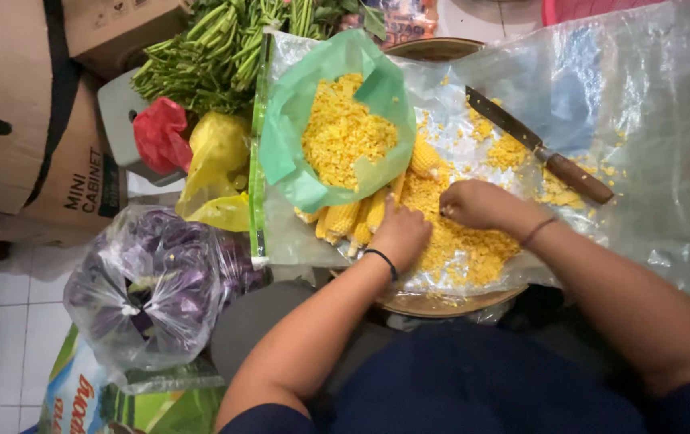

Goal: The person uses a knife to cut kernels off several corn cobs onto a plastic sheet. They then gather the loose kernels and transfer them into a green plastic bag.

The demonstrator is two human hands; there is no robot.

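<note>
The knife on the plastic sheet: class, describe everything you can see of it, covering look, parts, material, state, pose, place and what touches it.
The knife has a long, dark, narrow blade that looks like metal and a rounded brown handle that looks like wood. It lies flat and diagonal on the clear plastic sheet, blade tip toward the upper left, handle toward the lower right. Loose corn kernels lie against its blade. Neither hand touches it; the right hand is nearest.

Both forearms reach forward, the left hand (pixel 400 233) lying palm-down with fingers bent, the right hand (pixel 473 204) loosely curled just beside it.
</note>
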